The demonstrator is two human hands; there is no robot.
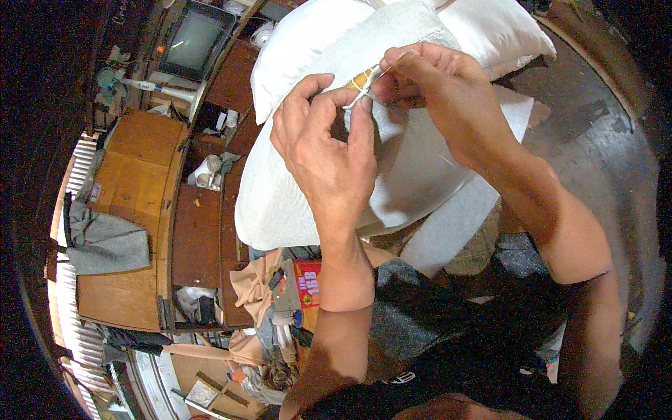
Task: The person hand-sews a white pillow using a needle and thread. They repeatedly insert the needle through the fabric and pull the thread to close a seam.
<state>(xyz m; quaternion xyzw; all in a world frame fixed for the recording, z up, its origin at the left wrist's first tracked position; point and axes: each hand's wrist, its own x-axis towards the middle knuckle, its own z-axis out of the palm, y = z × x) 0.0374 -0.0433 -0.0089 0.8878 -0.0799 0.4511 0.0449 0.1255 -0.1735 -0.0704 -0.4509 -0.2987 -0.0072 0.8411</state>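
My left hand [325,143] holds a white cord [361,95] between thumb and forefinger, at a narrow yellow piece [359,77] that the cord crosses. My right hand [437,91] pinches the other end of the cord just to the right, with a thin strand showing at its fingertips. Both hands are over a pale grey-white woven fabric [273,196] lying in a pile with plump white pillows or stuffed sacks [507,38]. Exactly what the yellow piece is, I cannot tell.
At the left stand a wooden cabinet [126,161], a small screen [194,42] and a fan [112,87]. A grey cloth [108,241] hangs over the cabinet. Tan clothes [252,287] and a red packet [308,283] lie lower middle. Grey floor [616,196] shows at the right.
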